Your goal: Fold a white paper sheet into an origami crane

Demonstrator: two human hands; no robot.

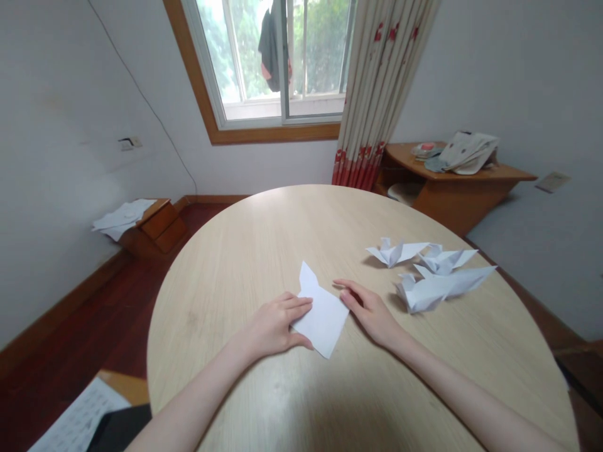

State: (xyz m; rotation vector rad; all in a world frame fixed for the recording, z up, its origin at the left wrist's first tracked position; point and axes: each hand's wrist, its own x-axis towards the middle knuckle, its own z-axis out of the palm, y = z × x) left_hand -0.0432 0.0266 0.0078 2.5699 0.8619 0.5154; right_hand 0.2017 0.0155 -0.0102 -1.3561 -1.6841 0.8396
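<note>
A folded sheet of white paper [323,320] lies on the round wooden table in front of me. It is roughly diamond-shaped, with a narrow point sticking out at the far end. My left hand [277,323] rests on its left side, fingers stretched flat over the paper and thumb along the near left edge. At the right corner, my right hand [370,311] is open, its thumb at the paper's edge and its index finger extended above the table. Several folded white paper birds [440,292] stand together to the right, beyond my right hand.
The round table [207,301] has a pale wood top. A small cabinet [162,229] with papers stands at the left wall. At the back right, a corner desk [471,172] holds a bag, beside a curtain [372,94] and window. Printed paper [85,417] lies at lower left.
</note>
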